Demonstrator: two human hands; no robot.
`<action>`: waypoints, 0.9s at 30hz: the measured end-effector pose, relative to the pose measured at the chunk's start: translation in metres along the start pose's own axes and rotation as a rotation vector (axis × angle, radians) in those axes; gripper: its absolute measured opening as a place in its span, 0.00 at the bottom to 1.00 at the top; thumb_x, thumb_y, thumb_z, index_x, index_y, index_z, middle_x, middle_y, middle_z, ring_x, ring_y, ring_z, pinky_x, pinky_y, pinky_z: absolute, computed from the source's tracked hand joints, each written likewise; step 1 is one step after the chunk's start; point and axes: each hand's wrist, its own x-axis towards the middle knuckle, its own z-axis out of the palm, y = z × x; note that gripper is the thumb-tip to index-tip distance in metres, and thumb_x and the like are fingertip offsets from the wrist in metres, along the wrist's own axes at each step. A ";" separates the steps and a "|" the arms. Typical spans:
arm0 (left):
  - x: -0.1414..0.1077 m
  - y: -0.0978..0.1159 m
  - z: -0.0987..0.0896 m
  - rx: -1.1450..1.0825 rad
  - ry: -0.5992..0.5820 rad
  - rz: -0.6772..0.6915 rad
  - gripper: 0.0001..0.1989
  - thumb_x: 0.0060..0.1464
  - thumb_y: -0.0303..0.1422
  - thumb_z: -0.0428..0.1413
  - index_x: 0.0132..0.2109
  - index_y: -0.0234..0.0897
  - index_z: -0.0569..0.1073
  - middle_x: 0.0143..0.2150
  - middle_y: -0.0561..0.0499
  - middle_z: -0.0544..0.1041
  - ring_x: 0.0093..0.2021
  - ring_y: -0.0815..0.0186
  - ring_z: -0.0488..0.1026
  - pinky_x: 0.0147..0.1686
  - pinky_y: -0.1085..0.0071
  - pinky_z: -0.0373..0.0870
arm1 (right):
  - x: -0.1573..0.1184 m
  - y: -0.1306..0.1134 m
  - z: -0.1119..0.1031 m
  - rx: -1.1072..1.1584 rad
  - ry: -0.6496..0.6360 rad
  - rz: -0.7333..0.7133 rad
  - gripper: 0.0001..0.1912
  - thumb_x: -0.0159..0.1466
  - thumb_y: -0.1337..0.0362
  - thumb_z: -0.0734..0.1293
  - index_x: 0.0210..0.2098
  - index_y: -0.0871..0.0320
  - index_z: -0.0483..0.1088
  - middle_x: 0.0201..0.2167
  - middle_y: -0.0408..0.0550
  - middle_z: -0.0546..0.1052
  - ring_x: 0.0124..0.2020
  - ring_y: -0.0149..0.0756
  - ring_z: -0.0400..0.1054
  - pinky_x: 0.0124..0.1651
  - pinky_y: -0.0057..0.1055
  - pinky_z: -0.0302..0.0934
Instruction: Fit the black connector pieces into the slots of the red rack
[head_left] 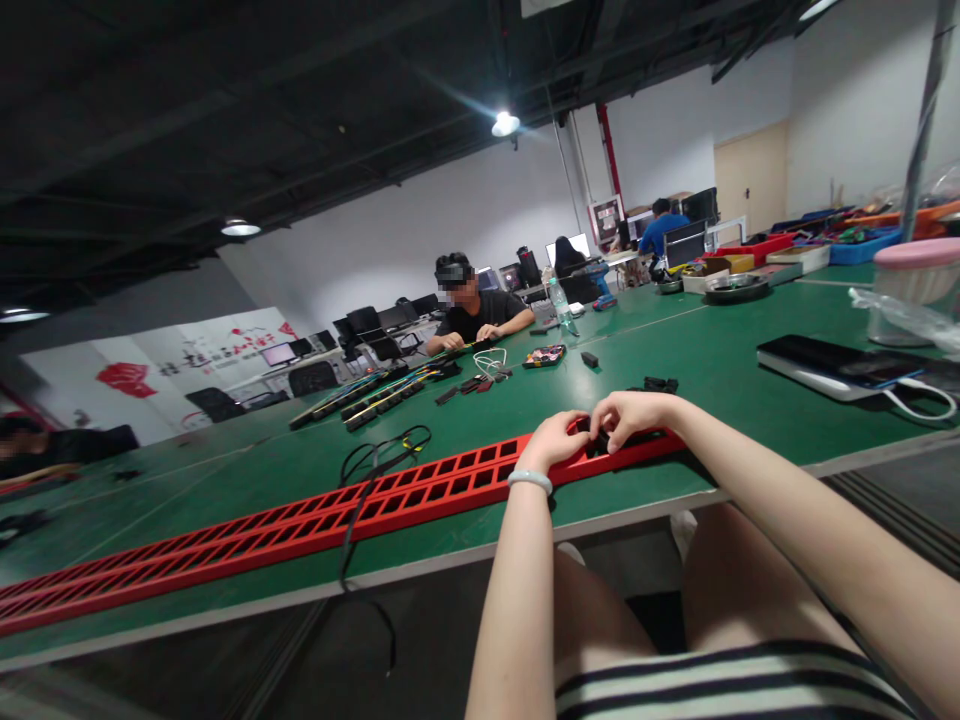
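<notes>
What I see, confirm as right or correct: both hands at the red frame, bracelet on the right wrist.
Wrong side: the head view shows the bracelet on the left wrist. Left hand and right hand are at the red frame.

Jewellery: I see a pale, smooth, rounded bangle (529,480) around the left wrist.
Hands: left hand (557,440) and right hand (628,410), both bare.
Lap: on my feed, a crosswise black-and-white striped cloth garment (735,688).
</notes>
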 end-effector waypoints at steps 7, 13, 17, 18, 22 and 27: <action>0.000 -0.003 0.002 -0.020 0.008 0.032 0.18 0.47 0.37 0.50 0.47 0.39 0.68 0.46 0.50 0.71 0.44 0.63 0.67 0.45 0.73 0.62 | 0.001 0.000 0.001 -0.035 0.019 0.025 0.28 0.41 0.59 0.72 0.40 0.63 0.65 0.25 0.40 0.67 0.26 0.28 0.61 0.28 0.25 0.55; 0.002 -0.007 0.004 -0.016 0.023 0.036 0.19 0.48 0.38 0.49 0.48 0.39 0.68 0.47 0.50 0.71 0.45 0.63 0.67 0.45 0.72 0.62 | 0.002 -0.004 0.003 -0.147 0.030 0.068 0.30 0.40 0.56 0.72 0.39 0.62 0.63 0.24 0.40 0.67 0.25 0.29 0.61 0.26 0.24 0.54; 0.002 -0.006 0.004 0.000 0.022 0.020 0.19 0.49 0.39 0.49 0.48 0.39 0.68 0.48 0.49 0.70 0.46 0.63 0.67 0.46 0.72 0.61 | 0.001 -0.009 0.004 -0.257 0.069 0.076 0.28 0.39 0.54 0.72 0.36 0.61 0.65 0.26 0.41 0.67 0.26 0.28 0.59 0.25 0.23 0.51; 0.002 -0.006 0.004 0.004 0.022 0.014 0.19 0.49 0.39 0.49 0.48 0.39 0.68 0.48 0.50 0.70 0.46 0.63 0.66 0.46 0.72 0.61 | 0.001 -0.009 0.004 -0.264 0.072 0.082 0.28 0.39 0.53 0.71 0.35 0.61 0.65 0.26 0.40 0.67 0.26 0.28 0.59 0.25 0.23 0.51; 0.001 -0.003 0.003 0.004 0.024 -0.009 0.19 0.49 0.38 0.49 0.48 0.39 0.68 0.48 0.50 0.70 0.47 0.63 0.66 0.47 0.73 0.61 | 0.001 -0.008 0.004 -0.253 0.069 0.079 0.27 0.40 0.53 0.71 0.35 0.61 0.64 0.26 0.40 0.66 0.26 0.27 0.58 0.26 0.23 0.50; 0.000 0.001 0.001 -0.015 0.010 -0.008 0.18 0.49 0.37 0.48 0.47 0.38 0.68 0.48 0.50 0.70 0.47 0.64 0.66 0.47 0.73 0.60 | 0.001 -0.009 0.004 -0.242 0.055 0.075 0.26 0.41 0.53 0.70 0.35 0.61 0.64 0.27 0.40 0.65 0.26 0.27 0.57 0.26 0.23 0.50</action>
